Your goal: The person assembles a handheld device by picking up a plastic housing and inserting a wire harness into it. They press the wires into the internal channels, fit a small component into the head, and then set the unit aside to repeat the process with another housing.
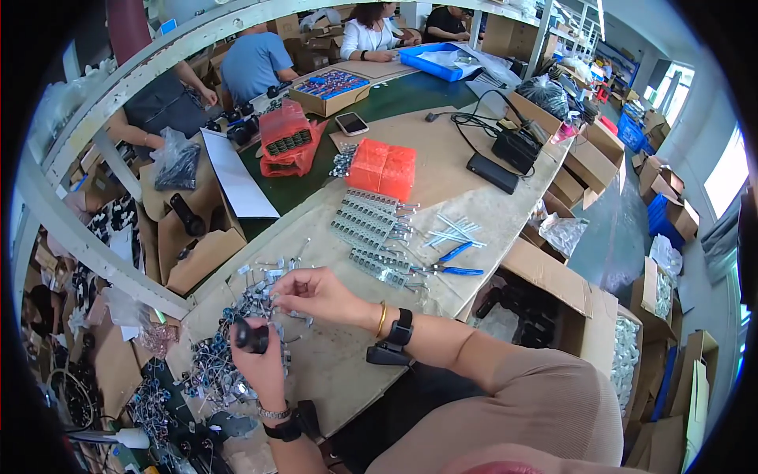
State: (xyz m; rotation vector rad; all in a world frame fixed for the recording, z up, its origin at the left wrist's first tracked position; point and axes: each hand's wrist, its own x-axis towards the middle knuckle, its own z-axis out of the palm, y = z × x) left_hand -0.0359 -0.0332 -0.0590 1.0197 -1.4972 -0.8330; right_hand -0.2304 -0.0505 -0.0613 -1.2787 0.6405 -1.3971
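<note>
My left hand (259, 367) is closed round a black cylindrical part (251, 338) with a rounded end, held over the near left of the table. Just beyond it, my right hand (320, 296) has thumb and forefinger pinched together; whatever lies between them is too small to make out. Under and beside both hands spreads a heap of small metal parts with thin wires (217, 359). Panels of small circuit boards (367, 221) lie farther right, some with wired parts along their edge. Beside them are blue-handled pliers (462, 271) and several thin white sticks (454, 230).
Beyond the boards sit a red bubble-wrapped bundle (381, 170), a phone (351, 123) and a black power adapter (493, 173) with cables. A metal frame (103, 265) and an opened carton (207, 257) border the left. Cartons (553, 276) line the right edge. Other people sit at the far side.
</note>
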